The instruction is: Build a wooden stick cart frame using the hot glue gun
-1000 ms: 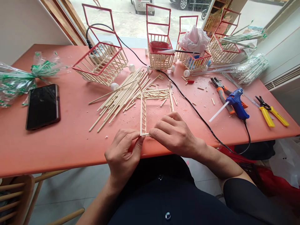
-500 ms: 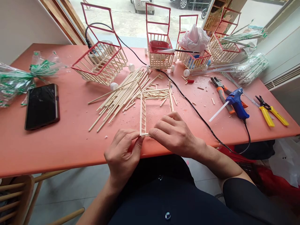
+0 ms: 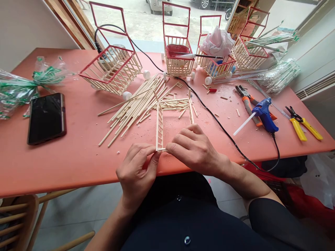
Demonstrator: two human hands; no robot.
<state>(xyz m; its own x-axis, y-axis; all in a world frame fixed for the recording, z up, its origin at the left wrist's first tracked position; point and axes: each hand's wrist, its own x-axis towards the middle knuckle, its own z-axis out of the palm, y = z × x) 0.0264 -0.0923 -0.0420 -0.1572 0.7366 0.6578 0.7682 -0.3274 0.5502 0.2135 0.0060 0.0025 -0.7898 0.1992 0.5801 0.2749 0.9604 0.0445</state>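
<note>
The frame (image 3: 159,129) runs lengthwise near to far, by the table's (image 3: 78,157) near edge: pale sticks, slatted sides. Left hand (image 3: 138,167) pinches its near-left corner; right hand (image 3: 193,150) grasps its near end.

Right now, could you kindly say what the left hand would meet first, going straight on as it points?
Beyond the pinched corner of the stick frame, the left hand would probably meet the right hand, though depth is unclear.

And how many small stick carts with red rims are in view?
4: the back-left cart, the back-centre cart, a third cart just right of that, and the far-right cart. None seems fully hidden.
</note>
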